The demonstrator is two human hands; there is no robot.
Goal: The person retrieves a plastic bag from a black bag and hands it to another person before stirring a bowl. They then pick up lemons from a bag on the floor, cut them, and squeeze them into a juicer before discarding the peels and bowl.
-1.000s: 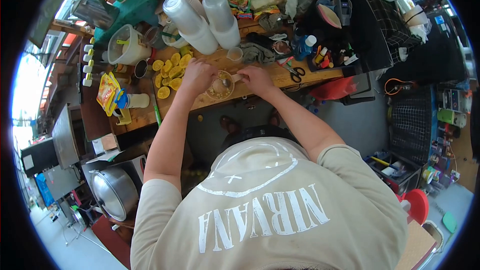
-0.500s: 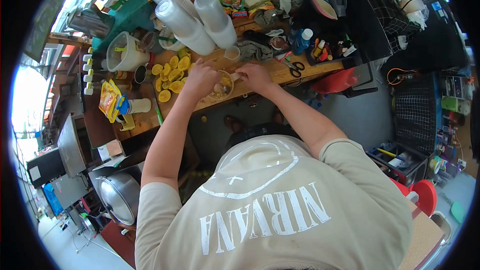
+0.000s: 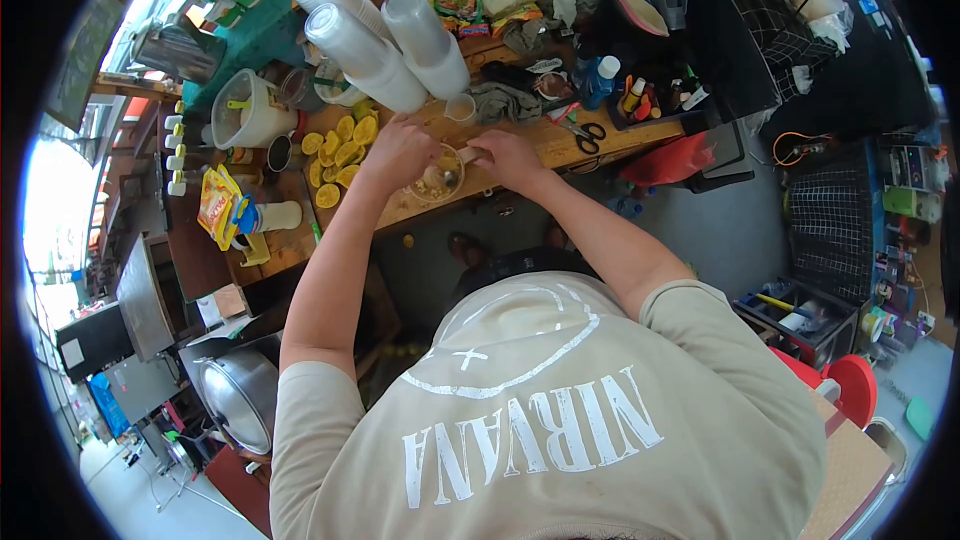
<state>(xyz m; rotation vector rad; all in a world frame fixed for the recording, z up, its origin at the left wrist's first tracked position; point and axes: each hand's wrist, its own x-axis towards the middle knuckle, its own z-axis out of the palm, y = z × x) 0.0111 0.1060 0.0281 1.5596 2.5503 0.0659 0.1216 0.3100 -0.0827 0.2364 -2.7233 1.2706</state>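
A round, pale yellowish handled bowl [image 3: 432, 190] sits at the front edge of the wooden table, with bits like pulp or seeds and a small dark grey spot inside. My left hand [image 3: 402, 154] is over the bowl's left side, fingers curled down; whatever they hold is hidden. The fingers of my right hand [image 3: 508, 160] pinch the bowl's short handle [image 3: 470, 153] at its right. Several squeezed yellow citrus halves [image 3: 345, 153] lie piled left of my left hand. A small clear cup [image 3: 460, 108] stands just behind the bowl.
Tall stacks of plastic cups [image 3: 375, 65] rise behind my hands. A white tub [image 3: 245, 110], a yellow packet [image 3: 220, 202] and a green-handled knife [image 3: 315, 230] are at left. Black scissors [image 3: 590, 138], a grey cloth [image 3: 503, 102] and a blue bottle [image 3: 602, 80] are at right.
My left hand has shifted very slightly over the bowl. My right hand stays on the handle, and the rest looks the same apart from a small camera shift.
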